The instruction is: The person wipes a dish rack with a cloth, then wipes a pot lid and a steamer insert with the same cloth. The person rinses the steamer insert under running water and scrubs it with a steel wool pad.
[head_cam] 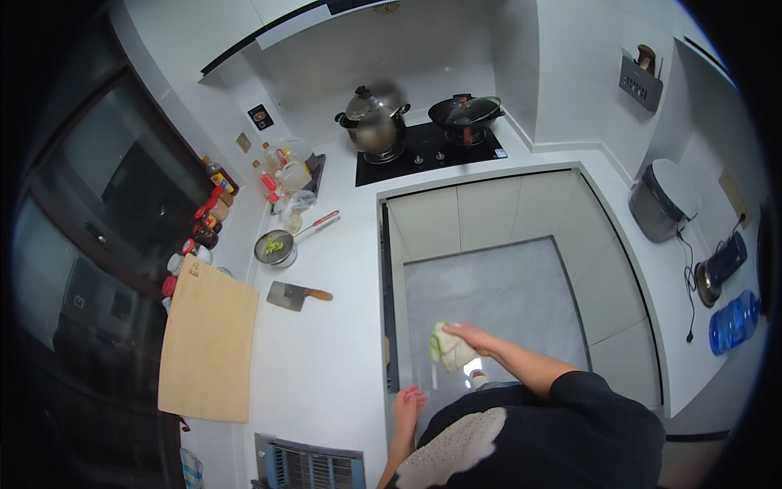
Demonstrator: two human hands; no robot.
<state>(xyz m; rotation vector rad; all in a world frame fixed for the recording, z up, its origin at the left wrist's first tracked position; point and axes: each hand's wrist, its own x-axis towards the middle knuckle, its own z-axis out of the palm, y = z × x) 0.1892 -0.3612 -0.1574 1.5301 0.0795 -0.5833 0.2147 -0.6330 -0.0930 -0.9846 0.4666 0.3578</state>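
Note:
My right hand (478, 340) grips a pale cloth with a green edge (452, 347), held over the grey floor. Near the counter's front edge, my left hand (410, 404) has its fingers apart and holds nothing. On the white counter to the left lies a cleaver (295, 296) with a wooden handle. Beyond it, a strainer with a red handle (274, 247) rests on a metal bowl and holds chopped green vegetable pieces (273, 246). A wooden cutting board (209, 345) leans at the window side of the counter.
A black gas hob (427, 158) carries a steel pot (374, 125) and a lidded wok (465, 116). Bottles (293, 174) and jars (206, 220) line the left corner. At the front left is a sink with a rack (311, 467). An air fryer-like appliance (663, 198) and water jug (734, 323) stand right.

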